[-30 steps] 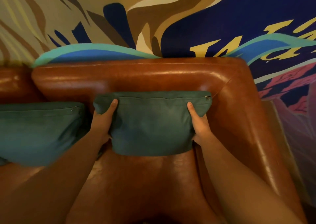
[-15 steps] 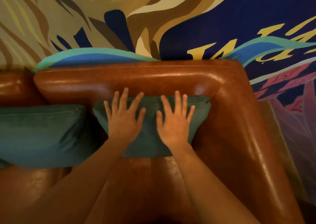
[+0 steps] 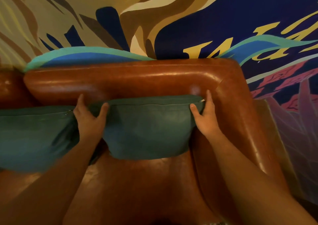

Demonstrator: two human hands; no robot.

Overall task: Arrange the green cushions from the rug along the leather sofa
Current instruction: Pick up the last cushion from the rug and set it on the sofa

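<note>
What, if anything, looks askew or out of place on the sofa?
Nothing stands out. The end cushion stands upright against the sofa backrest, zip edge up, with the left hand and right hand gripping its top corners. The neighbouring cushion sits likewise.

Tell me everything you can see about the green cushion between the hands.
The cushion is dark green, matte fabric, plump and rectangular, with a zipper along its top edge, pull at the right end. It stands upright on the sofa seat against the leather backrest, near the armrest. The left hand and right hand grip its upper corners, thumbs in front.
</note>
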